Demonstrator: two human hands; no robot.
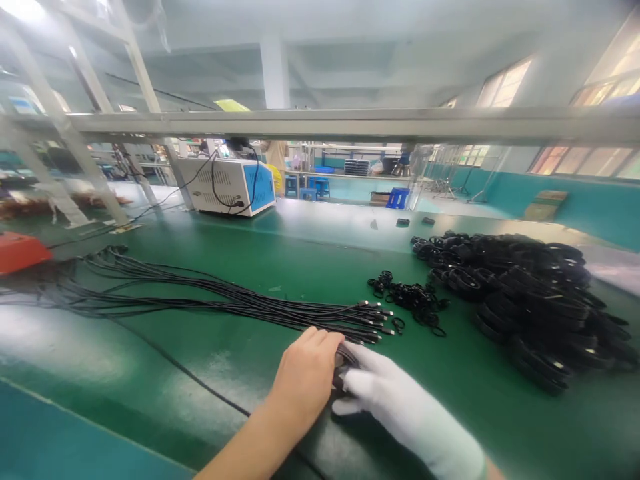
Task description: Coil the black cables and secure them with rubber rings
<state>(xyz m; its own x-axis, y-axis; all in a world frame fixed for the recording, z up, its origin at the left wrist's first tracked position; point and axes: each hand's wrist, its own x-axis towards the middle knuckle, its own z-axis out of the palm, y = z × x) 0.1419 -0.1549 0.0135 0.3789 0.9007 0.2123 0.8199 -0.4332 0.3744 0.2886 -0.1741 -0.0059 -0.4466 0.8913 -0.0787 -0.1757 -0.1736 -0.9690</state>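
While both hands were close together at the lower middle of the frame, they held a coiled black cable [347, 363] between them, low over the green table [210, 373]. The bare left hand [307, 367] had its fingers closed over the left side of the coil, and the right hand [383, 390], in a white glove, gripped it from the right with bent fingers. The hands hid much of the coil, so whether it touched the table could not be told.

Just above the hands, a bundle of long black cables [240, 300] stretched from the left side of the frame to the centre, its metal-tipped plugs [383, 320] pointing right. A single black cable [185, 370] ran apart from the bundle, slanting down and passing behind the left forearm to the bottom edge.

Right of the plugs lay a small pile of black loops [413, 297], with one loose loop [399, 325] near the plugs. A large heap of coiled black cables [535, 300] covered much of the table at the right of the frame. A white-and-blue machine [233, 187] stood at the upper left, and a red object [23, 252] sat at the left edge.
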